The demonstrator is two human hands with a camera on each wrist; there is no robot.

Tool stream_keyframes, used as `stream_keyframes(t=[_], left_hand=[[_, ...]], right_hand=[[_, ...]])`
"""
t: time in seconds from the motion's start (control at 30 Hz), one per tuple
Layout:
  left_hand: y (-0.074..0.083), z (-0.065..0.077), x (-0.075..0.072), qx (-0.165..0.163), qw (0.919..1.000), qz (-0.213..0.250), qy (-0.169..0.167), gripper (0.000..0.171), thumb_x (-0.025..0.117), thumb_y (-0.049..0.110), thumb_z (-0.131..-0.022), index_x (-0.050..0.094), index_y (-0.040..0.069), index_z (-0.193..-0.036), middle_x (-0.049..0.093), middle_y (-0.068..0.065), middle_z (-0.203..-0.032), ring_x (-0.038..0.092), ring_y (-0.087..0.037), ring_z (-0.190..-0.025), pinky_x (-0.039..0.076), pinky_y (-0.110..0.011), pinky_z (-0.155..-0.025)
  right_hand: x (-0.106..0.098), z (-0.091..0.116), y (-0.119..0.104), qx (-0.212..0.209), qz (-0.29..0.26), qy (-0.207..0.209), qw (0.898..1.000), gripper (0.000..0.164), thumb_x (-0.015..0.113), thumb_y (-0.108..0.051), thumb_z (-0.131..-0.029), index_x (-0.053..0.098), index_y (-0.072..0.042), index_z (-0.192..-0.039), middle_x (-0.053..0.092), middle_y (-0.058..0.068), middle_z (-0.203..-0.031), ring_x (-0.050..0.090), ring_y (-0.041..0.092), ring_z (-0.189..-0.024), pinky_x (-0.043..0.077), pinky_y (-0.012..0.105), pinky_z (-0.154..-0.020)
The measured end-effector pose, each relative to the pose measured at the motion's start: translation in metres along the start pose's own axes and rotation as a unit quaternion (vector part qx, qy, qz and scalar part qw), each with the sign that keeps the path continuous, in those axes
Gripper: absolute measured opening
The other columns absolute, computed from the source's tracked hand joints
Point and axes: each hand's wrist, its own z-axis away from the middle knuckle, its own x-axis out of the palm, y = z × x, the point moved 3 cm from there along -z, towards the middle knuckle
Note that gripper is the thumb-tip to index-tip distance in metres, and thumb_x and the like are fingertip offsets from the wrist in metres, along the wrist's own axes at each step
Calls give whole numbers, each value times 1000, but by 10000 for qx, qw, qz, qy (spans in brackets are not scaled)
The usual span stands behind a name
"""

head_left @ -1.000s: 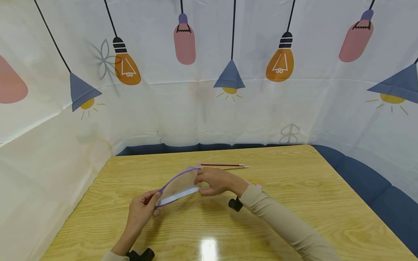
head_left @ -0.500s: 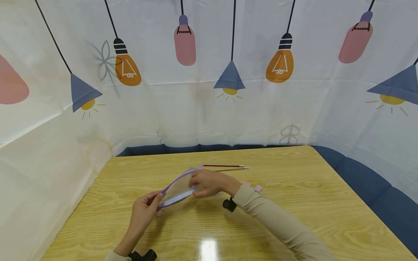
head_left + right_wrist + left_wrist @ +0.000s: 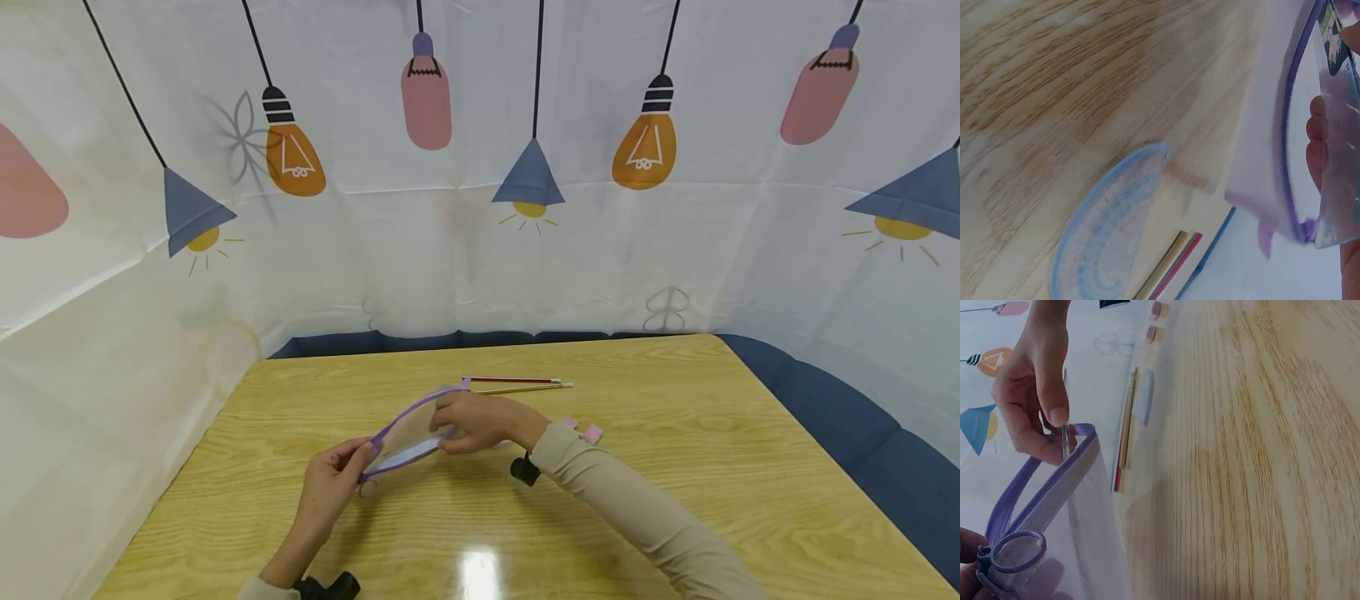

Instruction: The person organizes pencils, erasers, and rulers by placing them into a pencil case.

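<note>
A translucent zip pouch (image 3: 1100, 531) with a purple zipper hangs above the table, its mouth spread apart. My left hand (image 3: 332, 477) pinches the pouch at the end near the ring-shaped zipper pull (image 3: 1017, 551). At the other end of the mouth, my right hand (image 3: 480, 422) pinches a clear flat strip, which looks like a ruler (image 3: 1340, 144), between thumb and fingers. The ruler lies lengthwise along the opening, part of it within the pouch. In the right wrist view a printed picture shows on it. Fingers partly hide its end in the head view.
Beyond the pouch, a dark red pencil (image 3: 517, 380) and a gold pencil (image 3: 525, 388) lie on the wooden table (image 3: 675, 433). A clear protractor (image 3: 1107, 228) rests beside them. Two pink erasers (image 3: 593, 434) sit near my right forearm.
My right hand has shifted slightly left with the ruler, so less of the strip shows along the pouch's mouth. The left hand keeps its hold and moved only slightly right.
</note>
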Motion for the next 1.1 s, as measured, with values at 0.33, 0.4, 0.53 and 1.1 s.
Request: stream_keyframes(t=[0.33,0.4,0.53,1.1], left_hand=[[5,-1,5,-61,9999,92,-61,27,59,15,-99,68,-7,-112,66,-10,-82,51,-11,-61,42,-22,-50],[5,-1,4,-83,9999,112,-71,27,59,15,-99,67,-7,-112,67,-12,-85,53,-12,-63,44,-22,-52],[4,-1,3,-107,9998,140,-81,28,58,14,-99,66,-8,-114,68,-13,-90,54,-12,-65,43,-22,-52],[3,0,1,-129,9998,159,10,28,58,16,-99,67,-8,-112,68,-12,-89,53,-11,-64,42,-22,-51]], right_hand=[[5,-12,-8,-210,352,-287,9987,17,58,-12,-98,69,-6,-108,63,1,-98,56,9,-87,44,17,-80],[6,-11,-8,-209,347,-334,9986,17,59,-13,-97,69,-6,-108,63,1,-98,56,9,-87,44,17,-79],[6,-9,-8,-190,366,-361,9985,18,60,-14,-97,69,-6,-109,64,2,-99,57,9,-88,44,16,-79],[8,10,-20,-86,1781,-63,9840,13,64,-4,-85,69,-16,-87,57,-5,-81,43,6,-68,31,16,-53]])
